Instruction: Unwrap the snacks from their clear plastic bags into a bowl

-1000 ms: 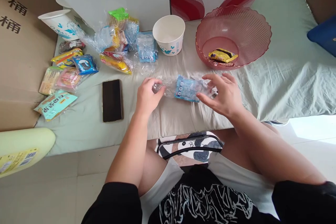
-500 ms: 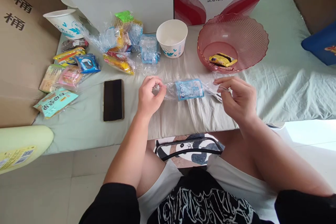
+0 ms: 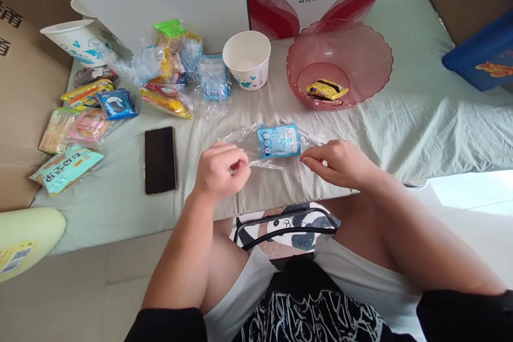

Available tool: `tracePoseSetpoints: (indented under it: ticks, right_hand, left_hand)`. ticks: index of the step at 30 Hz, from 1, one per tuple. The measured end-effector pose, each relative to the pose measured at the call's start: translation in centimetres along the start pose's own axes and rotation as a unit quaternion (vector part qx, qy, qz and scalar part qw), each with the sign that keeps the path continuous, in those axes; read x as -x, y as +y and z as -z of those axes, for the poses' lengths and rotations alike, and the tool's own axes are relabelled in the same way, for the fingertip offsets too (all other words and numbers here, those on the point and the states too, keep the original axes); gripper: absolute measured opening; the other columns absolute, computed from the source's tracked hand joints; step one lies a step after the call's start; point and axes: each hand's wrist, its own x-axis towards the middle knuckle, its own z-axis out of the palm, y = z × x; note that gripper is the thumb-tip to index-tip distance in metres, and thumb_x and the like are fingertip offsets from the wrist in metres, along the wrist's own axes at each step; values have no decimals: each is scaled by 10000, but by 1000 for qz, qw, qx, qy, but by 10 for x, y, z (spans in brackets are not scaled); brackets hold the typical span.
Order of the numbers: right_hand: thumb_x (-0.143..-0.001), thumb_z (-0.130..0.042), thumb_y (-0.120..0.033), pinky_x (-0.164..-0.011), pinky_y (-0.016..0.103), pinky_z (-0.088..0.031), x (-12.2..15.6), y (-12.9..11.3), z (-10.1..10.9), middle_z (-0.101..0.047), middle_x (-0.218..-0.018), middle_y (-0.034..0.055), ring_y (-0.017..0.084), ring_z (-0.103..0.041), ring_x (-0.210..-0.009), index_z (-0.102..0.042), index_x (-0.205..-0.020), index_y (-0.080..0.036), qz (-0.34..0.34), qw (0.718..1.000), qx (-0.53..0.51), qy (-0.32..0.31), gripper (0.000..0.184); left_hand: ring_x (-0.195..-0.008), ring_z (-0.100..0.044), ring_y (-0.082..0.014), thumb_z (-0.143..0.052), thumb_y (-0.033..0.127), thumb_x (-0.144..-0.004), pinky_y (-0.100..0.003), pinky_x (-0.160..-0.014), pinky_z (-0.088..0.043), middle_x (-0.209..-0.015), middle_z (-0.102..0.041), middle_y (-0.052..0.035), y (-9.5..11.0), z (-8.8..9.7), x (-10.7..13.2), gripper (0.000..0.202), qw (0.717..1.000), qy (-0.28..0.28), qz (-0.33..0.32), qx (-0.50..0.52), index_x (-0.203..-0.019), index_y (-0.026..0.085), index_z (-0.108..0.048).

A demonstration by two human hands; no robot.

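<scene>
A small blue packet (image 3: 279,141) with white print lies inside a crinkled clear plastic wrap (image 3: 246,141) on the cloth. My left hand (image 3: 222,170) is closed in a fist, pinching the wrap's near left edge, which is drawn into a thin strand. At the packet's lower right corner, my right hand (image 3: 340,163) has thumb and fingers pressed together on the wrap. Behind the wrap, to the right of the packet, lies a thin pale object, too covered to make out.
A phone (image 3: 160,160) lies left of my hands. Behind stand a paper cup (image 3: 247,59) and a pink bowl (image 3: 377,64) with a yellow packet (image 3: 327,89) inside. Wrapped snacks (image 3: 166,101) crowd the left; a carton (image 3: 180,5) backs the table.
Both hands have come nearer to me, and the right hand has moved inward to the packet. The wrap, stretched between them earlier, now lies slacker and more spread out.
</scene>
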Motion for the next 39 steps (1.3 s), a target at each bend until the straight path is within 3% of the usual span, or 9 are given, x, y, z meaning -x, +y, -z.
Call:
tracePoseSetpoints:
  ticks: [4, 9, 13, 16, 19, 23, 28, 32, 39]
  right_hand:
    - [-949, -486, -406, -554, 312, -198, 0, 2, -9, -661, -616, 24, 167, -506, -514, -751, -832, -266, -75, 991, 109, -6, 322]
    - [-924, -557, -423, -562, 324, -347, -1, 1, -15, -720, -655, 41, 228, -598, -572, -695, -1323, -219, -139, 982, 105, 76, 469]
    - [-932, -538, -371, -666, 377, -528, -10, -4, -22, -795, -942, 87, 261, -708, -760, -500, -1522, -161, -81, 980, 31, 179, 628]
    - [-929, -564, -359, -936, 456, -585, -22, -10, -31, -698, -1335, 176, 317, -696, -1157, -543, -1444, -157, 45, 976, -2, 212, 553]
    - [-875, -646, -316, -1083, 544, -523, -34, -14, -41, -637, -1424, 193, 375, -614, -1302, -541, -1440, -169, 88, 983, 6, 160, 594]
    - [-850, -636, -208, -1103, 575, -489, -44, -13, -48, -615, -1452, 205, 397, -586, -1315, -504, -1488, -161, 54, 989, 19, 136, 653]
    - [-838, -593, -147, -1070, 527, -512, -44, -5, -45, -663, -1361, 188, 359, -615, -1252, -522, -1452, -159, 96, 985, -33, 140, 619]
    - [-820, -602, -139, -1022, 496, -535, -41, -5, -46, -660, -1355, 167, 333, -633, -1211, -521, -1450, -190, 109, 983, -63, 130, 637]
    - [-867, -607, -199, -991, 505, -541, -42, -7, -43, -695, -1271, 173, 326, -652, -1124, -568, -1392, -182, 127, 982, -50, 129, 527]
  left_hand:
    - [-409, -320, -109, -539, 98, -656, -284, -460, -324, -423, -397, 72, 19, 9, 9, 160, 991, -130, 22, 36, -583, 240, -554]
    - [-370, -334, -87, -592, 196, -801, -230, -400, -310, -399, -430, 87, 33, 13, 7, 133, 885, -396, 149, 196, -719, 233, -689]
    - [-517, -521, -119, -625, 310, -854, -253, -533, -464, -574, -583, 30, 22, 8, 1, 136, 963, -127, 178, 155, -767, 224, -684]
    - [-966, -683, -219, -719, 331, -788, -348, -901, -557, -996, -727, -58, 1, -3, -4, 243, 978, 51, 203, -1, -1003, 219, -697]
    - [-1223, -624, -292, -803, 346, -717, -416, -1072, -487, -1230, -704, -100, -14, -14, -10, 509, 970, -36, 237, -46, -1189, 216, -664]
    - [-715, -591, -196, -681, 336, -832, -347, -763, -487, -678, -588, 1, -17, -20, -17, 136, 943, -123, 306, -30, -869, 205, -682]
    - [-602, -472, -133, -628, 358, -842, -271, -586, -397, -626, -484, 22, -13, -20, -22, 204, 936, -1, 304, 176, -705, 213, -579]
    - [-600, -574, -135, -637, 373, -811, -228, -478, -387, -778, -639, -13, -14, -22, -30, 211, 839, 68, 411, 351, -750, 229, -496]
    - [-375, -276, -32, -654, 376, -815, -196, -372, -141, -690, -660, -5, -13, -24, -39, 278, 809, 78, 456, 362, -719, 216, -448]
